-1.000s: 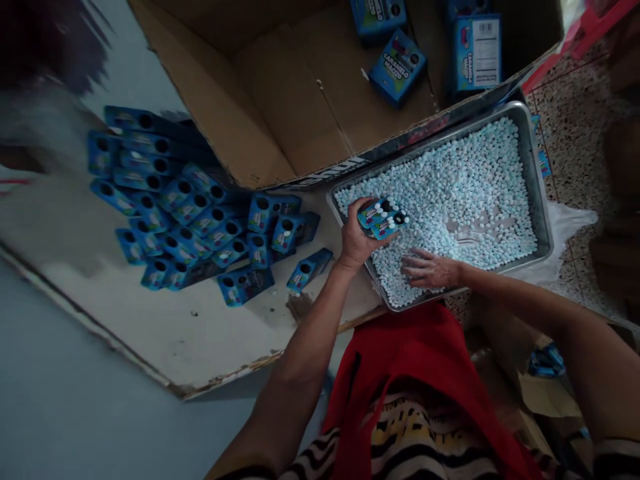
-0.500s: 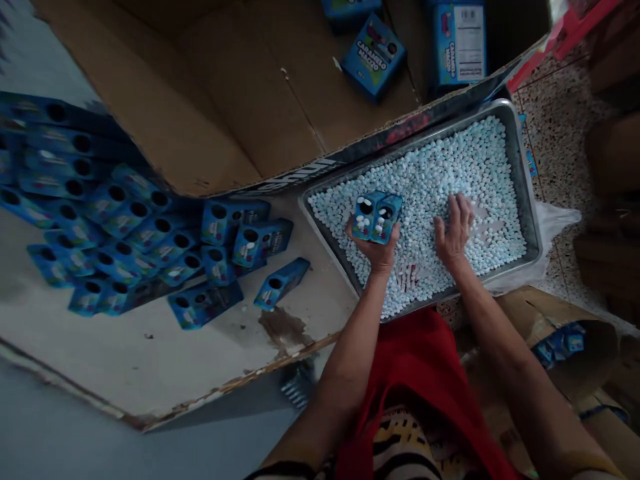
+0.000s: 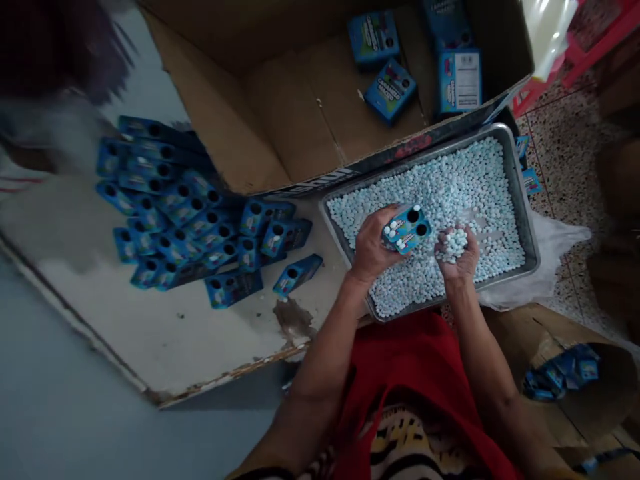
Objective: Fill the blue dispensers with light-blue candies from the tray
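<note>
My left hand (image 3: 373, 247) is wrapped round two small blue candy boxes (image 3: 407, 230) held side by side, tilted, with a round dark hole in each. A few white candies lie on their tops. Just to the right, my right hand (image 3: 460, 260) is cupped palm up around a heap of pale blue and white candies (image 3: 454, 245). Both hands are over a metal tray (image 3: 531, 230) filled with the same small candies. Left of the tray, many blue boxes with holes (image 3: 175, 230) stand packed together on the table, and one box (image 3: 297, 275) leans apart from them.
A large open cardboard box (image 3: 280, 133) behind the tray holds several blue packs (image 3: 390, 90). White plastic (image 3: 555, 253) spreads out under the tray's right side. At lower right, a brown carton (image 3: 510, 333) contains more blue boxes. The table (image 3: 200, 353) has a worn front edge.
My right hand has turned from palm down on the candies to palm up, now full of them. My left hand has tipped the two boxes toward it. The view has shifted left.
</note>
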The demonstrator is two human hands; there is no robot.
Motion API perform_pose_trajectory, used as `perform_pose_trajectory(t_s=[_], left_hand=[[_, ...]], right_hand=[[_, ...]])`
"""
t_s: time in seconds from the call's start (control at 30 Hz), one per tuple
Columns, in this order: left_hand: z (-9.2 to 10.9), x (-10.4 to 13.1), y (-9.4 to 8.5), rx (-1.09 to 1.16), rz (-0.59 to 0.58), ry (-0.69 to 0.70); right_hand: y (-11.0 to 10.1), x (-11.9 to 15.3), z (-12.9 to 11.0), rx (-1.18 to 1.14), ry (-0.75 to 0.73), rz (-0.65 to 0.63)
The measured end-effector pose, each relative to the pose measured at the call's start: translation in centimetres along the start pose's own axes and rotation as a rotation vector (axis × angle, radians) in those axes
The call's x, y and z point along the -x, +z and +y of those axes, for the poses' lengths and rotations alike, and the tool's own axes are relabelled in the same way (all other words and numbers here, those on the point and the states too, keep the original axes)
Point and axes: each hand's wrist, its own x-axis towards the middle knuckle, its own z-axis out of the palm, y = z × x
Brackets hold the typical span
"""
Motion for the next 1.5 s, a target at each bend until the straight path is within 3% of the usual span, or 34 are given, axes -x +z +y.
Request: perform_pose_trajectory(t_s=[0.07, 0.17, 0.33, 0.43, 0.57, 0.63, 0.83, 0.97, 1.03, 1.13, 1.2, 1.27, 1.37, 1.5], left_hand=[[-0.5, 0.2, -3.0, -0.094, -0.150, 0.009], [-0.2, 1.2, -5.1, -0.106, -0.174, -0.066], [1.7, 2.8, -4.9, -0.099, -0.087, -0.091], [1.9, 3.0, -4.4, -0.110, -0.091, -0.069], [1.1, 2.9, -3.9, -0.119, -0.078, 0.004], [0.6, 3.0, -3.7, -0.123, -0.091, 0.038], [-0.8, 3.4, -3.6, -0.153, -0.104, 0.112], [-2.3, 3.6, -3.8, -0.190, 0.003, 0.003], [-3.1, 3.5, -3.9, -0.177, 0.047, -0.047], [-3.9, 3.4, -4.2, -0.113, -0.044, -0.032], [-4.3, 3.5, -4.4, -0.094, -0.071, -0.041], [-4.7, 3.9, -4.5, -0.095, -0.048, -0.059], [-5.3, 5.0, -4.4, -0.094, -0.008, -0.105], [-5.6, 6.7, -4.5, -0.032, -0.044, -0.208]], right_hand=[[1.5, 2.0, -1.0, -0.080, 0.081, -0.115], [4.2, 4.5, -1.4, -0.093, 0.076, -0.208], [7.5, 6.0, -0.1, 0.062, -0.002, -0.343], [8.2, 5.8, 1.0, 0.225, -0.142, -0.441], [8.5, 4.9, 2.1, 0.480, -0.402, -0.513], [8.5, 4.1, 2.6, 0.578, -0.463, -0.520], [7.3, 3.3, 3.7, 0.867, -0.487, -0.705], [4.5, 4.7, 3.3, 1.080, -0.498, -0.825], [2.7, 4.3, 2.1, 1.117, -0.575, -0.749], [0.8, 1.3, -0.5, 1.287, -0.761, -0.457], [0.8, -1.8, -1.9, 1.538, -0.870, -0.342], [1.7, -4.9, -2.5, 1.812, -0.923, -0.332], [3.6, -8.0, -1.2, 2.077, -0.904, -0.329], [3.7, -8.7, 1.7, 2.049, -0.853, -0.298]])
